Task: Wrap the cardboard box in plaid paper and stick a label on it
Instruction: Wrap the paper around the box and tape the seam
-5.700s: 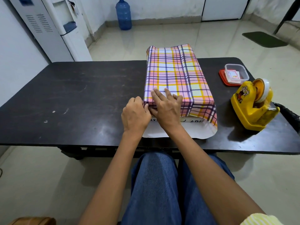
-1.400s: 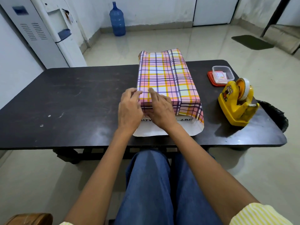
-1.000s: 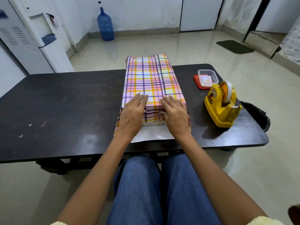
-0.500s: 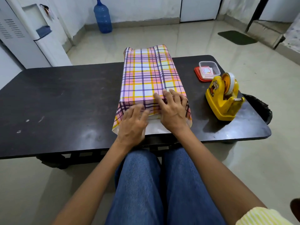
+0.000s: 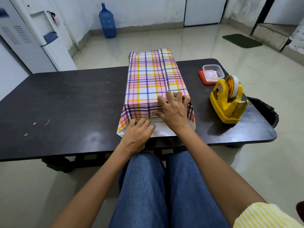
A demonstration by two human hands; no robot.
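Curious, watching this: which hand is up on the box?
The right hand, pressing the plaid paper over the near top edge; the left hand lies lower, on the white flap.

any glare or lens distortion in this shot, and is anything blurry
Head view: the wide-angle lens bows the table edges and tilts the walls; soft glare lies on the dark top beside the left hand; the tape dispenser casts a diffuse shadow; the plaid paper is sharp, the water dispenser slightly smeared.

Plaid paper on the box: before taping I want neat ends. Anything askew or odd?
Only the near end: the plaid paper is unfolded there, its white flap flat on the table, left corner splayed out, a strip of box bare.
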